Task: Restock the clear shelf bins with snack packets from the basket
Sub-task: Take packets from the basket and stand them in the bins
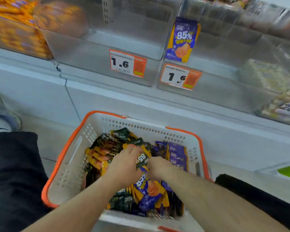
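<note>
I am reaching both hands into the basket [69,166]: left hand [124,166] gripping a dark packet [143,158]; right hand [159,167] curled alongside, grasp indeterminable.

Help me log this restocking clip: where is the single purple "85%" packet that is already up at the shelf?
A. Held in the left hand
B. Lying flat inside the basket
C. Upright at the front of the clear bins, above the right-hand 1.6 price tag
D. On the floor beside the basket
C: the purple packet stands upright at the front of the clear bins, directly above the right-hand price tag, while both hands are down in the basket.
</note>
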Demonstrator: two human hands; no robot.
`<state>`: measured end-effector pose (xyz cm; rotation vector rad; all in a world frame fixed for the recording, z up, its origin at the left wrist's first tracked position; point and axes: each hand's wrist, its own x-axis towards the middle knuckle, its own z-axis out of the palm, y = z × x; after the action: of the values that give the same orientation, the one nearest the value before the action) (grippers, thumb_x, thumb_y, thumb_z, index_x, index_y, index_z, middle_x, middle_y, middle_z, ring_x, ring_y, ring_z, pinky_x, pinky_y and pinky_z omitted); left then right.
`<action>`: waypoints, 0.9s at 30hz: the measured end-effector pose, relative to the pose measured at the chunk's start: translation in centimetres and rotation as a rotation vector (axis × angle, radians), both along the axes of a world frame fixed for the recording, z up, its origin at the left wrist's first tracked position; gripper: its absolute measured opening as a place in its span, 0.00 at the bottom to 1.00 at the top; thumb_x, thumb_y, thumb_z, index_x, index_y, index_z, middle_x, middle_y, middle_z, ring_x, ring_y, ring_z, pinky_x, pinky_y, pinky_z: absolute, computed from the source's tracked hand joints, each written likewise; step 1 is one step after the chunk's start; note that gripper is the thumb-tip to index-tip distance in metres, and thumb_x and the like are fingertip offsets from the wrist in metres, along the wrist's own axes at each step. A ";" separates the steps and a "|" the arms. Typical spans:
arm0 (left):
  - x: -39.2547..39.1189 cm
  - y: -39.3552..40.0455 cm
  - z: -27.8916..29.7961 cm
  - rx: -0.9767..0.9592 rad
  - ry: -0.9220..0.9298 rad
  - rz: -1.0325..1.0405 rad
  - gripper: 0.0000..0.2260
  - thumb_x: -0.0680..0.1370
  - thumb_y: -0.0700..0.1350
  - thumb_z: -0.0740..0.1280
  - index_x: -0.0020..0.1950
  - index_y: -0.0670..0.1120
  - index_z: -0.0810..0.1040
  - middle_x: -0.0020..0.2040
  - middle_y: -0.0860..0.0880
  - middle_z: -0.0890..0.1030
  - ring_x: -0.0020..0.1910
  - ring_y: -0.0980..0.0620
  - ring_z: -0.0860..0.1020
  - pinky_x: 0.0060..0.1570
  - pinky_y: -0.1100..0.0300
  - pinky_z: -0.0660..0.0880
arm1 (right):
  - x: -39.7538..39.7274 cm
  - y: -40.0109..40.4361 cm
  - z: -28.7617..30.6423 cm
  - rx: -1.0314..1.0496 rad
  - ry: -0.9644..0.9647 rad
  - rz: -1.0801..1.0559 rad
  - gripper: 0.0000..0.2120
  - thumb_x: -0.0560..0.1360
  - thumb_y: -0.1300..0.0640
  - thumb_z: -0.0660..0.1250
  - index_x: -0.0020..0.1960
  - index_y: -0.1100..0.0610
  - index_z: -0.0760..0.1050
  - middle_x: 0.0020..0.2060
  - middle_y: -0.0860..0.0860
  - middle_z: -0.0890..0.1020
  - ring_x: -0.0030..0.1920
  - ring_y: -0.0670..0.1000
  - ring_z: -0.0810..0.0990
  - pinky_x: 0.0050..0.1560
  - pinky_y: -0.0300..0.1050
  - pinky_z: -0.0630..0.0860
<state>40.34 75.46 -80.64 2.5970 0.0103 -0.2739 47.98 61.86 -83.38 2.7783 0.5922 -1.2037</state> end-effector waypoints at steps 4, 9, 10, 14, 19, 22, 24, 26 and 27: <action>-0.9 0.3 -0.9 -0.039 0.046 0.024 0.26 0.76 0.49 0.66 0.73 0.53 0.63 0.69 0.53 0.68 0.65 0.51 0.70 0.57 0.54 0.73 | -1.9 0.3 -3.2 -0.031 0.114 -0.172 0.39 0.73 0.49 0.72 0.76 0.61 0.57 0.67 0.56 0.70 0.62 0.57 0.76 0.56 0.51 0.78; -1.2 0.5 -1.1 -0.082 0.075 0.082 0.25 0.75 0.46 0.65 0.71 0.53 0.65 0.66 0.54 0.70 0.63 0.53 0.70 0.57 0.55 0.73 | -3.4 -0.5 -4.9 0.043 0.001 -0.302 0.44 0.70 0.49 0.75 0.76 0.60 0.55 0.71 0.58 0.63 0.66 0.58 0.72 0.60 0.52 0.76; -1.3 0.5 -1.2 -0.094 0.085 0.088 0.25 0.75 0.46 0.65 0.71 0.53 0.65 0.66 0.54 0.70 0.63 0.53 0.71 0.57 0.55 0.74 | -3.4 -0.6 -5.2 0.056 -0.017 -0.322 0.38 0.70 0.52 0.75 0.74 0.59 0.60 0.67 0.57 0.69 0.63 0.58 0.75 0.57 0.52 0.78; -1.5 0.4 -1.7 -0.226 0.135 0.190 0.24 0.75 0.46 0.67 0.71 0.54 0.66 0.62 0.54 0.71 0.58 0.55 0.72 0.55 0.56 0.76 | -2.1 -1.5 -3.2 0.042 0.001 -0.373 0.11 0.73 0.57 0.71 0.51 0.58 0.72 0.42 0.52 0.76 0.43 0.54 0.78 0.43 0.48 0.78; -1.2 0.1 -2.2 -0.439 0.235 0.377 0.28 0.76 0.50 0.71 0.73 0.51 0.65 0.64 0.51 0.69 0.59 0.53 0.71 0.55 0.53 0.76 | 2.5 -3.2 3.0 0.320 0.114 -0.534 0.21 0.75 0.56 0.72 0.63 0.65 0.72 0.40 0.57 0.78 0.35 0.50 0.78 0.34 0.42 0.72; -0.9 -0.8 -1.2 -0.680 0.383 0.457 0.36 0.73 0.59 0.72 0.76 0.49 0.62 0.68 0.49 0.70 0.63 0.49 0.73 0.55 0.55 0.72 | 4.6 -4.1 5.6 0.528 0.166 -0.698 0.10 0.74 0.57 0.73 0.47 0.62 0.74 0.31 0.57 0.70 0.21 0.47 0.65 0.26 0.39 0.64; -0.7 -1.2 -0.1 -0.903 0.466 0.433 0.33 0.70 0.64 0.72 0.69 0.49 0.72 0.60 0.49 0.78 0.53 0.52 0.78 0.50 0.56 0.73 | 5.3 -4.3 7.0 0.617 0.219 -0.762 0.12 0.75 0.56 0.73 0.52 0.61 0.74 0.38 0.60 0.71 0.21 0.47 0.65 0.26 0.38 0.64; -0.5 -1.6 1.1 -1.032 0.425 0.353 0.19 0.71 0.60 0.72 0.55 0.50 0.81 0.48 0.49 0.84 0.45 0.52 0.80 0.47 0.55 0.74 | 5.5 -4.1 8.5 0.703 0.268 -0.813 0.13 0.75 0.55 0.72 0.56 0.59 0.75 0.42 0.60 0.72 0.22 0.46 0.66 0.27 0.39 0.64; -0.4 -1.9 1.6 -1.060 0.361 0.350 0.09 0.74 0.55 0.72 0.49 0.52 0.83 0.43 0.50 0.84 0.43 0.52 0.80 0.46 0.54 0.74 | 5.4 -4.1 9.3 0.747 0.294 -0.849 0.12 0.76 0.55 0.72 0.55 0.58 0.75 0.41 0.59 0.72 0.22 0.46 0.66 0.27 0.39 0.65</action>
<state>39.99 73.60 -79.01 1.4404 0.3452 -0.4573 53.39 57.76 -74.09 3.6868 -0.2783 -1.8538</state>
